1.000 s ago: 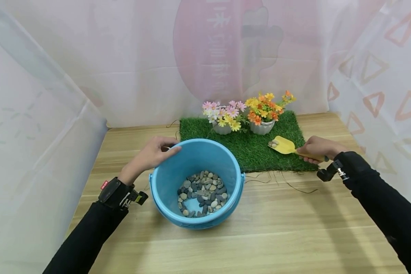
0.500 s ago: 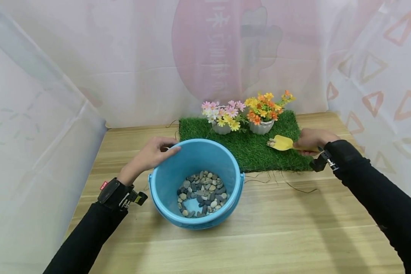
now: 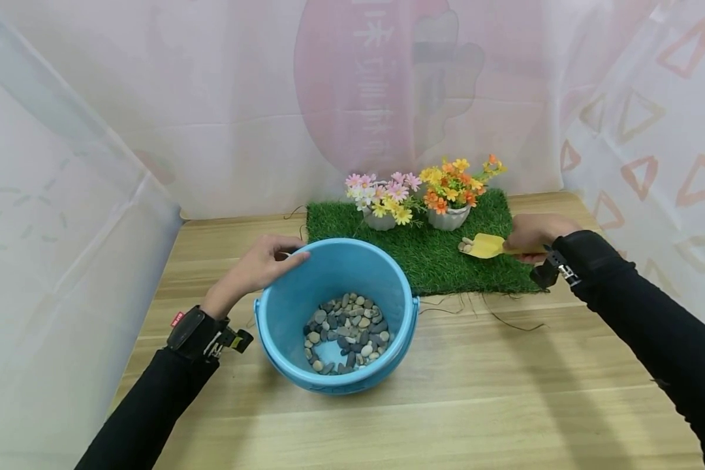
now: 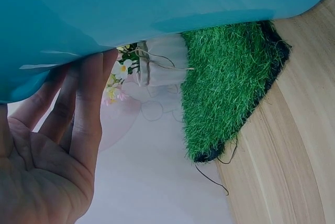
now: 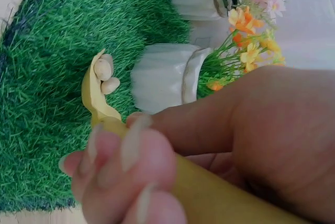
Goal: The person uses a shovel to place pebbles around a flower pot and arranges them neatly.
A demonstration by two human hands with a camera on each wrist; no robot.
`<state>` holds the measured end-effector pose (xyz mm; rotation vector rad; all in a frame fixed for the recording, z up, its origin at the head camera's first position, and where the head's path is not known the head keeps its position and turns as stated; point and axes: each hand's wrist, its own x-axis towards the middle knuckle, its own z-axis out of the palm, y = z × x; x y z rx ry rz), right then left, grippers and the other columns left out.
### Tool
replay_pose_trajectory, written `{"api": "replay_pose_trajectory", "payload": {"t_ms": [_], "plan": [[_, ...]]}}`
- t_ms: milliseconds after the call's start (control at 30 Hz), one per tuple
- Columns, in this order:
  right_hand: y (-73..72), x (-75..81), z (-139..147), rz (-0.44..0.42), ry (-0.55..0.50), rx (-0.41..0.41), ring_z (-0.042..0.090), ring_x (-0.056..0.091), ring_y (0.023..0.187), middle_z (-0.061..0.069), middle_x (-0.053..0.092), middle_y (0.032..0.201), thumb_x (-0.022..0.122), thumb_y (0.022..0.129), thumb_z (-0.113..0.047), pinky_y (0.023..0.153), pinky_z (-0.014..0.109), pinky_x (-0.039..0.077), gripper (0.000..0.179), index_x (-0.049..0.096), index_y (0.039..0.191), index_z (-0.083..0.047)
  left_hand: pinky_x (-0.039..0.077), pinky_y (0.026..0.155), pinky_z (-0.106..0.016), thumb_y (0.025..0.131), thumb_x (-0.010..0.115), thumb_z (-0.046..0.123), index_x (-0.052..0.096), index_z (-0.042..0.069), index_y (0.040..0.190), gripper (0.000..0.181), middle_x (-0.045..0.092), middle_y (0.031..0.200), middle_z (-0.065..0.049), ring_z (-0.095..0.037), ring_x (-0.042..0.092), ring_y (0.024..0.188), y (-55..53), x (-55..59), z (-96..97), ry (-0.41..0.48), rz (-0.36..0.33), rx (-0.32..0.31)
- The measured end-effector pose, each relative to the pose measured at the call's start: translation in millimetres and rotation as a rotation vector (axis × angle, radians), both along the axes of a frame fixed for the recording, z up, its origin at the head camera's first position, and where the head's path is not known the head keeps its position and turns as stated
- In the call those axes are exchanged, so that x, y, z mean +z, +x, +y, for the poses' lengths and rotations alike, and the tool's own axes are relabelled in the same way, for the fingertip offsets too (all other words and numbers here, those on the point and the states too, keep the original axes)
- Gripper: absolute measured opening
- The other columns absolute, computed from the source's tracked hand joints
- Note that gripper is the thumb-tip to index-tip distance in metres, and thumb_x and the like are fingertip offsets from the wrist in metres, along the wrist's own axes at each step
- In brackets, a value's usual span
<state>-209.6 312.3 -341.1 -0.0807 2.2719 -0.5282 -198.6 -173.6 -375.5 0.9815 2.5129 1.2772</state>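
Observation:
A blue bucket (image 3: 335, 261) with grey and tan pebbles (image 3: 352, 329) over its bottom stands on the wooden table. My left hand (image 3: 264, 264) holds its rim at the upper left, thumb on the near side; in the left wrist view the fingers (image 4: 86, 103) lie against the outer wall. My right hand (image 3: 534, 236) grips the handle of a yellow hand trowel (image 3: 486, 246). Its blade is low over the green artificial turf mat (image 3: 435, 261), carrying a few pale pebbles (image 3: 466, 245) at the tip. In the right wrist view, the fingers curl round the handle.
On the mat's far side are two white pots, one with pink and yellow flowers (image 3: 388, 196), the other with orange flowers (image 3: 455, 189). Loose dark threads (image 3: 511, 324) trail from the mat's near edge. White printed cloth (image 3: 241, 98) encloses the table's back and sides.
My right hand has shifted slightly left and farther back, rising over the trowel handle, while the blade and its pebbles stay almost in place. The left hand and bucket hold still.

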Motion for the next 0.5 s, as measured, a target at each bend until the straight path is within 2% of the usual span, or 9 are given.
{"api": "replay_pose_trajectory", "payload": {"t_ms": [200,500], "plan": [[0.2,4.3,-2.7,-0.024,0.014,0.025,0.008,0.038,0.042,0.001,0.050,0.056,0.042,0.097,-0.016,0.043,0.022,0.037,0.031,0.061,0.078,-0.001,0.054,0.067,-0.028,0.094,0.056,0.025,0.067,0.009,0.105,0.022,0.065,0.090,-0.002,-0.011,0.062,0.077,-0.1,0.7,-0.1,-0.003,0.002,-0.001],[3.6,8.9,1.0,-0.007,0.007,0.032,0.007,0.039,0.043,0.001,0.050,0.056,0.042,0.096,-0.015,0.043,0.022,0.039,0.029,0.061,0.079,-0.001,0.054,0.067,-0.028,0.094,0.056,0.026,0.067,0.009,0.105,0.022,0.065,0.091,-0.002,-0.011,0.062,0.077,0.0,1.1,-0.7,-0.008,-0.009,0.006]]}}
